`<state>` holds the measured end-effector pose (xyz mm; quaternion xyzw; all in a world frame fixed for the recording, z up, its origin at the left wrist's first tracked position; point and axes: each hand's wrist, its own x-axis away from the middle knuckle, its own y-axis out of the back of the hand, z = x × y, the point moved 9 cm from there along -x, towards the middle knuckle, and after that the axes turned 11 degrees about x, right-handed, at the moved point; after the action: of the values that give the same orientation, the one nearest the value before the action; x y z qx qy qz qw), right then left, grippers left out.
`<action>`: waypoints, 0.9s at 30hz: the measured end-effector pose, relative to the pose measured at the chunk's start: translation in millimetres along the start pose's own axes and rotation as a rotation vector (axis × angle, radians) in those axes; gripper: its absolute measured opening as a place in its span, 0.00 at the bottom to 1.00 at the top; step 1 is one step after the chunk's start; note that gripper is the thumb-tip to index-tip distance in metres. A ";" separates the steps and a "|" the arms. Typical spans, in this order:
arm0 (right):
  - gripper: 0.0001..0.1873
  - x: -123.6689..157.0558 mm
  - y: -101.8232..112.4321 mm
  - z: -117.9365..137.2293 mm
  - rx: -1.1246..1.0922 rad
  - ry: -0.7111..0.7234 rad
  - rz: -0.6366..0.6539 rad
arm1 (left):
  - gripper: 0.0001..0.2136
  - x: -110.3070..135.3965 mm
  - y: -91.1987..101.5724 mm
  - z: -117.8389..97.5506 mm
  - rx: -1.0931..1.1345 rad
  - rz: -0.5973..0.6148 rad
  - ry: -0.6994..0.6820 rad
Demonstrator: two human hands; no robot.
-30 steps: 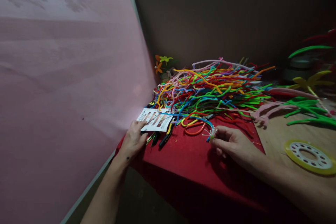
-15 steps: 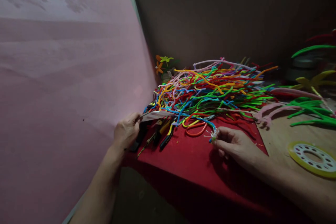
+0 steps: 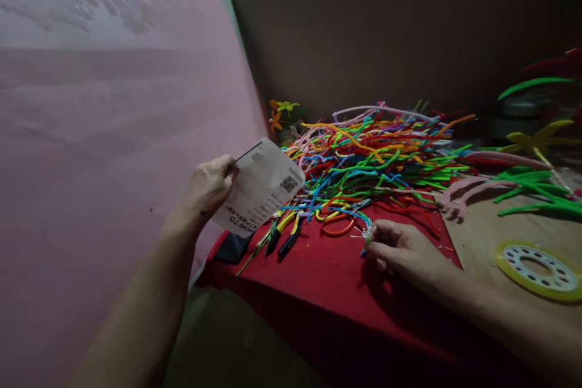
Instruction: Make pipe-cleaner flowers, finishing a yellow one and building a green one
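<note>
My left hand (image 3: 211, 185) pinches the upper left edge of a printed card (image 3: 259, 188), which bears a QR code and the words "HOW TO". The card is held tilted in the air beside the pink wall. My right hand (image 3: 398, 242) is closed on a small bunch of white-tipped flower stamens (image 3: 368, 232) with a bit of green at their base, just over the red cloth (image 3: 327, 279). Its other fingers are curled beneath. Pliers with yellow and black handles (image 3: 290, 240) and scissors with orange handles (image 3: 340, 227) lie between the two hands.
A big heap of coloured pipe cleaners (image 3: 377, 157) covers the back of the table. A tape roll (image 3: 539, 270) lies on the wooden surface at right, near green pipe-cleaner leaves (image 3: 536, 191). A black object (image 3: 231, 247) rests at the cloth's left corner.
My left hand has raised the card up and to the left, turning its printed face into view. The black object below is more exposed. My right hand stays nearly still with the stamens.
</note>
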<state>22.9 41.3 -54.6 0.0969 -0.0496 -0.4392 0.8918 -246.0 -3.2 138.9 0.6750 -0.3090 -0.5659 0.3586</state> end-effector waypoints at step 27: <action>0.05 0.1 2.1 5.8 -0.140 -0.018 0.018 | 0.15 228.3 -31.1 73.3 0.542 0.428 0.534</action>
<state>23.5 41.7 -48.4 0.0300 -0.0277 -0.4342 0.8999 -279.4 -183.9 -18.3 0.7882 -0.4757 -0.1830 0.3450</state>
